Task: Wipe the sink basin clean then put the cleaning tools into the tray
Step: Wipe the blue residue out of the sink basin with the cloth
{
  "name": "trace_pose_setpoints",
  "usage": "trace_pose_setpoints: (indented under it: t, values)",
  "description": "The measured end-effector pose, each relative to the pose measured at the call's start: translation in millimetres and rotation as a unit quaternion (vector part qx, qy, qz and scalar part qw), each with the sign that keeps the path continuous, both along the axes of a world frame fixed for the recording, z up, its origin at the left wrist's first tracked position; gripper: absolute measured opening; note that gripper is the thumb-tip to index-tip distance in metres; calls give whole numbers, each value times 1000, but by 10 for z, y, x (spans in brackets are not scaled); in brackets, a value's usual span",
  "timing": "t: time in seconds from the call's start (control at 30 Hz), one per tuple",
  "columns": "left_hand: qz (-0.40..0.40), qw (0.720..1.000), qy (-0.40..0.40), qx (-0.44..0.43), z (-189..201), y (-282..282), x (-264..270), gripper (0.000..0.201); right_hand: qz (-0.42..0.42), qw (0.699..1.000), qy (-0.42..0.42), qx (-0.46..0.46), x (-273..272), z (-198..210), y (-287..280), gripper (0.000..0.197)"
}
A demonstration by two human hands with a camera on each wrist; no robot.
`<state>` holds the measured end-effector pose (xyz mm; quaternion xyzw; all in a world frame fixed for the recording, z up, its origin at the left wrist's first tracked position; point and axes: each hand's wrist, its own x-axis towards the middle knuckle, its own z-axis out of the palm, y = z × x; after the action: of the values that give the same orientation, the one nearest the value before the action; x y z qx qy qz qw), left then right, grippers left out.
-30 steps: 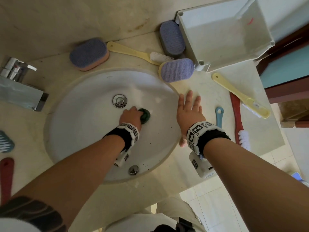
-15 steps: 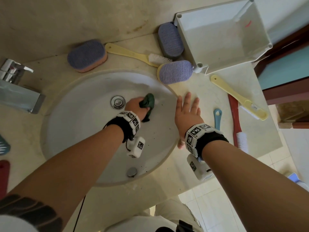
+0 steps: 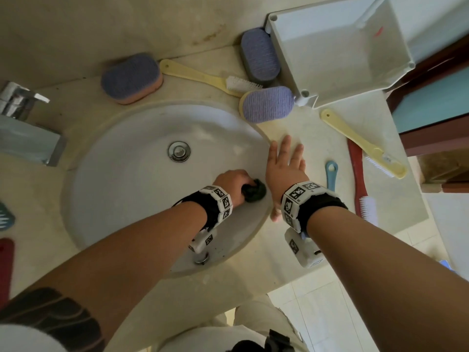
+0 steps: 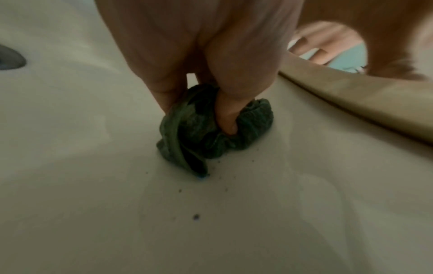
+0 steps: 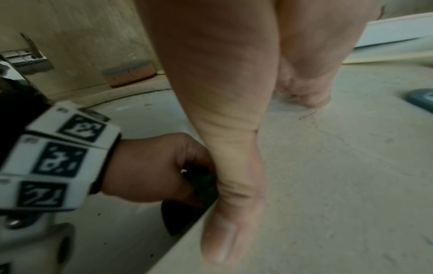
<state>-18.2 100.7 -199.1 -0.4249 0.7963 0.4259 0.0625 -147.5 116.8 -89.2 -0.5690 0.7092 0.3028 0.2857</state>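
My left hand grips a bunched dark green cloth and presses it on the right inner wall of the white sink basin. Small dark specks lie on the basin beside the cloth. My right hand lies flat, fingers spread, on the counter at the basin's right rim; its thumb lies along the rim edge. A white tray stands at the back right. It holds no tools.
Three purple scrub sponges and a yellow brush lie behind the basin. A second yellow brush, a red brush and a blue handle lie right of my hand. The tap is at left.
My left hand has dragged the cloth from beside the drain down and right to the basin's right wall. The right hand has stayed flat on the counter.
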Motion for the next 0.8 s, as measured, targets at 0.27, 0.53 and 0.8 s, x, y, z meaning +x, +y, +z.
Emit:
trace_pose_setpoints:
  t: [0.27,0.53,0.8]
  values:
    - [-134,988,-52,60,13,154,444,49,12,998,19,50,42,71,-27,161]
    - [127,968,-199,-86,118,-475,1305,25,7,999,13,44,25,49,-18,161]
    - [46,901,-430,-44,2,-549,1783,28,-5,1000,5,10,4,-47,-19,121]
